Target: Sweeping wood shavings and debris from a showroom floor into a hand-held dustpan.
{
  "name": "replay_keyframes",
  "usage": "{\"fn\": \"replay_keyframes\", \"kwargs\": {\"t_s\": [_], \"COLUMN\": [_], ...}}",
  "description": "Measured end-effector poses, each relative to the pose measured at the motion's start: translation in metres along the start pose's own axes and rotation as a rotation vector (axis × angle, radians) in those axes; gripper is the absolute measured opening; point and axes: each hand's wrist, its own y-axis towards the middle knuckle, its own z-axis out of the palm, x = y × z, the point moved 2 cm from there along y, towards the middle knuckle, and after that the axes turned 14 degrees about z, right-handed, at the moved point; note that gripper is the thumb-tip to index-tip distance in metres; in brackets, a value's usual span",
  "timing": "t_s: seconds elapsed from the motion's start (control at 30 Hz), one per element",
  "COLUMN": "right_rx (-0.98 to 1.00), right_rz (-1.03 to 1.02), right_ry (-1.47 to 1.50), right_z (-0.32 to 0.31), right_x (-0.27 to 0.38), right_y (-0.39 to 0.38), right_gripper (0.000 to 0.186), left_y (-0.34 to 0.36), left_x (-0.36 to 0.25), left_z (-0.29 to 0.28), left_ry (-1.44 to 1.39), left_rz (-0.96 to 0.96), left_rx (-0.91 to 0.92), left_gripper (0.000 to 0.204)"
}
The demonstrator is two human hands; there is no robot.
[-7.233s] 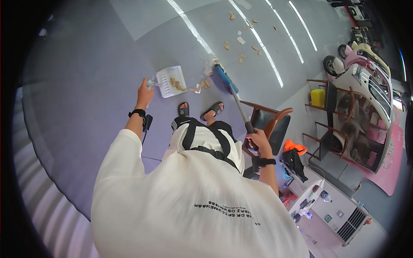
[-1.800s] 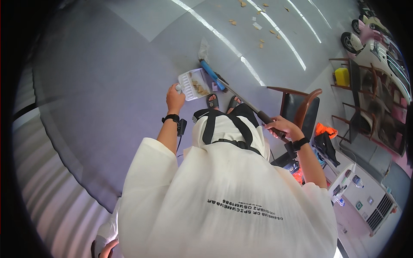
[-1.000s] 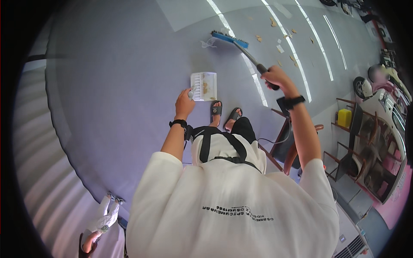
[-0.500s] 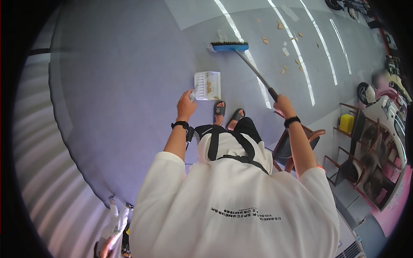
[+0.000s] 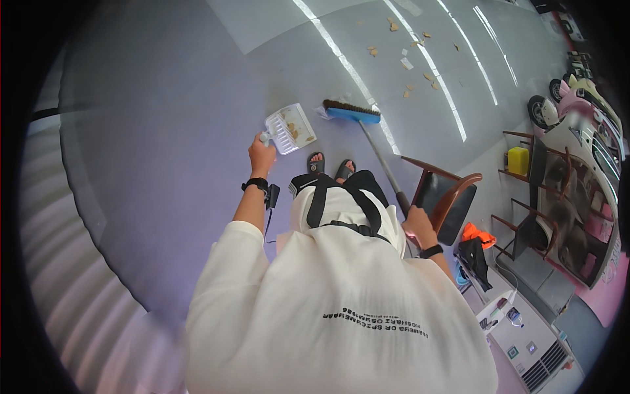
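My left hand is closed round the handle of a white dustpan, which lies tilted near my feet with brown scraps in it. My right hand grips the grey pole of a broom. The broom's blue head with dark bristles rests on the floor, just beyond the dustpan's right side. A crumpled clear plastic piece sits against the left end of the broom head. Farther out, several brown scraps and a white paper piece are scattered over the grey floor.
A wooden-armed chair with a black seat stands close by my right hand. More chairs, a yellow box and a white and pink vehicle line the right side. A white cabinet stands at lower right; a pale curtain runs along the left.
The broom head has come closer to me, drawing the plastic piece along, as my right hand pulled back. The dustpan has turned and shifted left with my left hand. The whole view has shifted.
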Motion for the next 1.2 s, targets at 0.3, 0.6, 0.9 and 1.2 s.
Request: {"fn": "replay_keyframes", "kwargs": {"t_s": [0.3, 0.6, 0.9, 1.2], "right_rx": [0.136, 0.432, 0.253, -0.075], "right_rz": [-0.089, 0.063, 0.043, -0.273], "right_ry": [0.122, 0.583, 0.455, -0.082], "right_z": [-0.009, -0.082, -0.047, -0.05], "right_x": [-0.022, -0.038, 0.018, 0.057], "right_y": [-0.011, -0.046, 0.017, 0.018], "right_gripper": [0.025, 0.015, 0.019, 0.033], "left_y": [0.004, 0.007, 0.007, -0.002], "left_x": [0.008, 0.034, 0.036, 0.027], "left_z": [-0.005, -0.001, 0.0, 0.001], "left_ry": [0.123, 0.126, 0.184, 0.221], "left_rz": [0.059, 0.037, 0.11, 0.058], "left_rx": [-0.023, -0.012, -0.072, -0.089], "left_gripper": [0.032, 0.038, 0.043, 0.046]}}
